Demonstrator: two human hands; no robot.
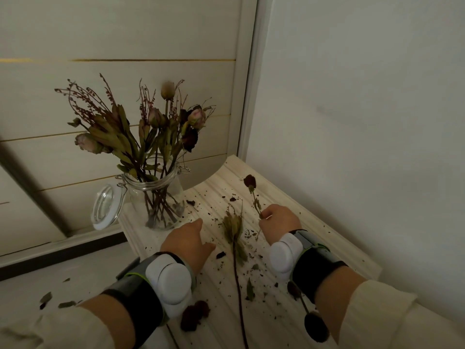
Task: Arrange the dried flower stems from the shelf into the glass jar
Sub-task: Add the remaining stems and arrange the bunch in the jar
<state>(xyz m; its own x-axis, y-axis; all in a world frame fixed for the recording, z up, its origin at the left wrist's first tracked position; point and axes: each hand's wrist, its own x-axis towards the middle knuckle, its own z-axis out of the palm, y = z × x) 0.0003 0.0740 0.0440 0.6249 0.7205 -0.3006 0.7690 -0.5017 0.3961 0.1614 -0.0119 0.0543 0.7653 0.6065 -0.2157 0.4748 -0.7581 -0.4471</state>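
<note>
Our right hand (278,221) pinches a dark rose stem (254,195); our left hand (187,239) hovers relaxed near the glass jar (157,195).

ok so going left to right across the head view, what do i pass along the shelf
hinged lid hanging open → glass jar → left hand → long stem lying on the shelf → right hand, its fingers pinching a short dark-headed stem
</note>
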